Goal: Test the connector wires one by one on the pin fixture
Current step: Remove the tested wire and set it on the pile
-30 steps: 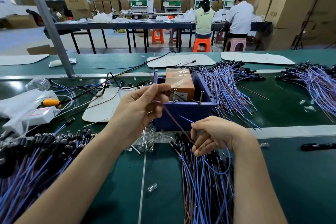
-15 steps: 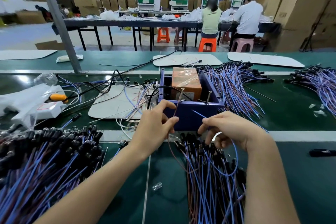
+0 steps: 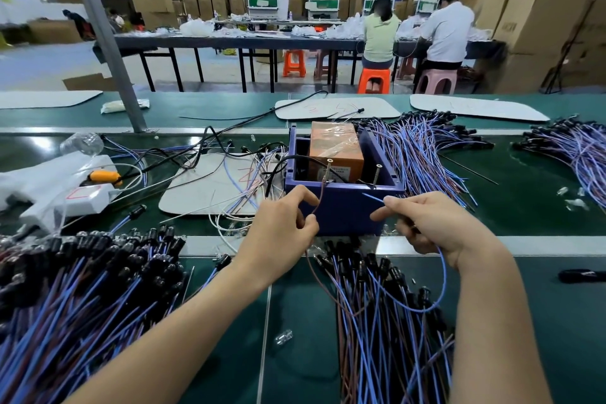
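Drooping — brown lead [image 3: 319,197], left hand [image 3: 281,237]; blue lead [image 3: 443,275], right hand [image 3: 436,223].

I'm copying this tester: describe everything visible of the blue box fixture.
The blue box fixture is an open-topped, plastic-looking box on the green bench. An orange taped block sits inside; two screws stand at its front rim. A black cable enters from the left. The left hand holds a brown wire up to the left screw; the right hand holds a blue wire nearby.

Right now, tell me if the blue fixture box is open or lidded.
Open. The blue fixture box has no lid; the orange block shows inside it.
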Available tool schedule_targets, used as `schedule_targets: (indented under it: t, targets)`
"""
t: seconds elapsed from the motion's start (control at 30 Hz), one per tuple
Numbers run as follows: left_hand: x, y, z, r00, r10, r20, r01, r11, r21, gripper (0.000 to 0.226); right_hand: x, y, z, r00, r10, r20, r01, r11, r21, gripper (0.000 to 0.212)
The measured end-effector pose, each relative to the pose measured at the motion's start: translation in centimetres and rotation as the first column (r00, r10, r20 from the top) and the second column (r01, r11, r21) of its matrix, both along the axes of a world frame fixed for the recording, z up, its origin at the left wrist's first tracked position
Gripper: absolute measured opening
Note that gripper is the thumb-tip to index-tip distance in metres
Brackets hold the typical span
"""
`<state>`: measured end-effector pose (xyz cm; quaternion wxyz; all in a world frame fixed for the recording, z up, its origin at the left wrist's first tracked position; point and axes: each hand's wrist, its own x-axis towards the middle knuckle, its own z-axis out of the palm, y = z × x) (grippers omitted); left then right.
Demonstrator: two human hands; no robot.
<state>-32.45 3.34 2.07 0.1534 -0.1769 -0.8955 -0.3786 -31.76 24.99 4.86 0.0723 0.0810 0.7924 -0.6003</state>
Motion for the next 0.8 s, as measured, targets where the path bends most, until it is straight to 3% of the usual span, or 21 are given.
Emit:
schedule_targets:
  t: [0.37,0.8]
  targets:
    - [0.07,0.11,0.05,1.000,0.000,-0.001,0.000,1.000,-0.005,0.013,0.19,0.43,0.42,0.989,-0.108,-0.099,0.104,0.993,-0.046,0.033]
    - [-0.03,-0.09,0.06,1.000,-0.013,-0.002,0.013,1.000,-0.004,0.014,-0.24,0.39,-0.08,0.991,-0.104,-0.088,0.105,0.995,-0.001,0.033]
